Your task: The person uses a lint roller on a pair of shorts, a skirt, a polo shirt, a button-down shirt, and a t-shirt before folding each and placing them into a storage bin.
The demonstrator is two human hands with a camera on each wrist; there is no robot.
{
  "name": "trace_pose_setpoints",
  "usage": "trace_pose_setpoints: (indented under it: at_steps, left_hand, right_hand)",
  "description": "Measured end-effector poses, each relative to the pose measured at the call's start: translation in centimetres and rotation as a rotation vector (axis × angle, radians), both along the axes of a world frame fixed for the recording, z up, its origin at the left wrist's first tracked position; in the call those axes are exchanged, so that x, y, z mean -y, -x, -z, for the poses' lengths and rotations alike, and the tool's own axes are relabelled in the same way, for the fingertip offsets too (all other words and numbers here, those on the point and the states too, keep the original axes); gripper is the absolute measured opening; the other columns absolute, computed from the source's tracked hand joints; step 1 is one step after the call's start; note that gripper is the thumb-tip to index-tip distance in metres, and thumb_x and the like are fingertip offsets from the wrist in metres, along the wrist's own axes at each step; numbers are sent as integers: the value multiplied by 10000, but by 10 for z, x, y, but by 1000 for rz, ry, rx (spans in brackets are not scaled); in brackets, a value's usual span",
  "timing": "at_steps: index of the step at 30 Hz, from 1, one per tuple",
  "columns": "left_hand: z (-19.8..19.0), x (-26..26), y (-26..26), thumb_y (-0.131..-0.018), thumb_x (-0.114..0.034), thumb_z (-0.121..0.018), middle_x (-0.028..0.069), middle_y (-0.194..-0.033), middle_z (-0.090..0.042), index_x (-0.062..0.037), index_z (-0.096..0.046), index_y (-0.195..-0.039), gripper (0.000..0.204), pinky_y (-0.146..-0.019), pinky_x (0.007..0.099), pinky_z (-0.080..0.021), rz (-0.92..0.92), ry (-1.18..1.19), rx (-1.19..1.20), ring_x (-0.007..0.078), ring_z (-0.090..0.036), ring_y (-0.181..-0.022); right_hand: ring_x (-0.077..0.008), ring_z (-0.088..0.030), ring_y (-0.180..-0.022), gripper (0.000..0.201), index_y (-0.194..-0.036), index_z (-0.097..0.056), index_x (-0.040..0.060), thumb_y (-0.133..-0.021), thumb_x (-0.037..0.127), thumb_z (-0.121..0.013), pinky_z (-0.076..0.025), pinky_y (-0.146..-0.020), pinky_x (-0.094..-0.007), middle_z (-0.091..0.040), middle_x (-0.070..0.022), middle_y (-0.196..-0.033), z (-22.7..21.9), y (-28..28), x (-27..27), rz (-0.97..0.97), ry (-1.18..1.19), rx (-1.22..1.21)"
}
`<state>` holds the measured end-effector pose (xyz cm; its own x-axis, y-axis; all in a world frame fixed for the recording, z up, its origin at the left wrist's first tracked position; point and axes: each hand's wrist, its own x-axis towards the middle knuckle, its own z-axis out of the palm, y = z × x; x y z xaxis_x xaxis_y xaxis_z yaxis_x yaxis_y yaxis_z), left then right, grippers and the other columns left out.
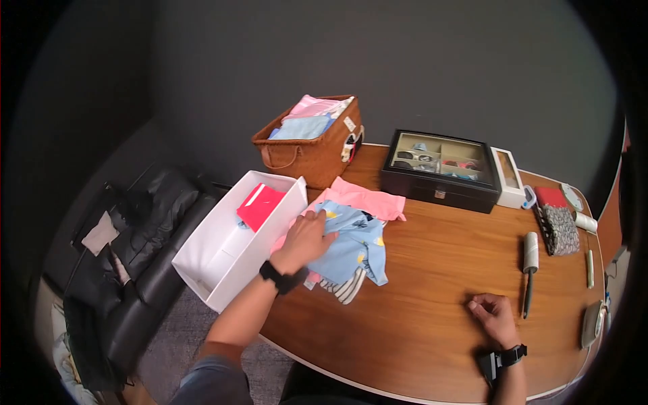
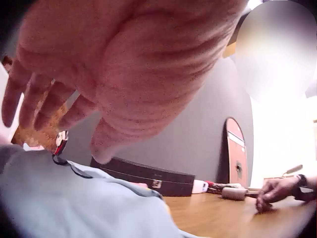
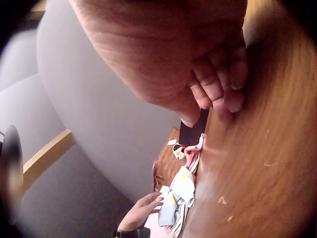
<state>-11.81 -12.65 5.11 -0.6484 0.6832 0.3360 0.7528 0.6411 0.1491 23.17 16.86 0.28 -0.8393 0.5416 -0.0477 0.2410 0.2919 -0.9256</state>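
Note:
A light blue garment with yellow patches [image 1: 347, 239] lies in a loose pile over a pink garment [image 1: 368, 199] and a striped one [image 1: 349, 289]. My left hand [image 1: 307, 239] is at the pile's left side, its fingers extended over the cloth. In the left wrist view the palm [image 2: 124, 64] faces the blue cloth [image 2: 84, 198] with nothing gripped. My right hand [image 1: 495, 317] rests at the table's near right, loosely curled and holding nothing. The right wrist view shows its fingertips [image 3: 233, 101] close to the wood.
A white box [image 1: 226, 253] with a red folded item [image 1: 260, 207] stands left of the pile. Behind are a wicker-coloured basket of clothes [image 1: 310, 158] and a black watch case [image 1: 440, 192]. A lint roller [image 1: 531, 253] lies beyond my right hand, near a grey-and-red textile [image 1: 559, 226].

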Motion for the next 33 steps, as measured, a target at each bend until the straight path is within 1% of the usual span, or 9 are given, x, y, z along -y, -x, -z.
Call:
trace_pose_setpoints:
  at_steps: [2,6,9,11,17,26,28,31,33]
  left_hand:
    - [8,-26,28,-798,-349,-716,285,-1213,-598,58,-574,-1186,580,-949,421,-463,-176,185,307,390,-581,-1131]
    - [8,-43,49,-756,-193,-630,272,-1148,-646,26,-638,-1167,466,-967,441,-476,-66,257,318,390,-606,-1122]
    - [-29,-45,21,-759,-121,-619,267,-930,-672,11,-687,-995,279,-813,479,-510,-21,-41,267,431,-651,-905]
    - [-70,-54,-13,-818,-49,-621,165,-875,-698,31,-661,-1014,215,-743,350,-517,82,-187,542,249,-682,-826]
    - [-79,-108,-86,-940,-75,-584,27,-1062,-657,29,-606,-1152,237,-815,261,-492,430,-732,1272,116,-627,-901]
    - [24,-151,-108,-897,-170,-701,148,-1036,-611,46,-544,-1229,426,-705,302,-538,387,-292,904,169,-649,-831]
    - [16,-154,-121,-875,-95,-711,113,-1082,-587,14,-568,-1235,403,-755,278,-536,463,-141,846,139,-603,-915]
    - [20,-155,-138,-829,-17,-703,132,-1113,-597,13,-577,-1244,435,-757,297,-542,601,-102,744,200,-633,-943]
    - [14,-158,-146,-796,26,-688,141,-1190,-586,1,-568,-1273,493,-809,320,-542,689,-63,770,264,-640,-1002]
  right_hand:
    - [-55,-515,-640,215,-877,-676,-48,-886,161,-728,-432,-581,-246,-613,15,-676,7,-2,-3,30,-61,12]
    - [-42,-514,-656,199,-866,-682,-14,-947,166,-661,-433,-593,-228,-602,40,-685,13,-5,-12,-88,-117,5]
    - [-46,-458,-600,235,-846,-669,-21,-910,203,-705,-405,-530,-259,-546,9,-615,3,-3,-8,-56,-28,-20]
    - [-67,-476,-597,236,-864,-669,-31,-898,197,-718,-417,-537,-268,-575,-18,-635,0,-3,-7,-60,-30,15]
    - [-122,-554,-575,251,-999,-667,-14,-866,187,-737,-451,-547,-275,-619,-88,-666,-29,0,6,-80,-195,-17]
    - [-242,-598,-570,326,-1084,-639,-28,-832,165,-710,-489,-568,-353,-665,-162,-819,-18,0,4,315,-461,-189]
    - [-308,-658,-793,374,-1082,-646,-24,-806,209,-744,-528,-718,-394,-673,-180,-1027,-27,-5,6,228,-345,1]
    - [-388,-482,-1250,437,-1076,-672,19,-739,262,-808,-419,-1031,-451,-569,-155,-1315,-27,-4,11,-159,-670,-154]
    - [-386,-484,-1245,403,-1051,-679,17,-746,250,-802,-421,-1024,-459,-574,-151,-1304,-22,-5,13,-185,-761,-105]
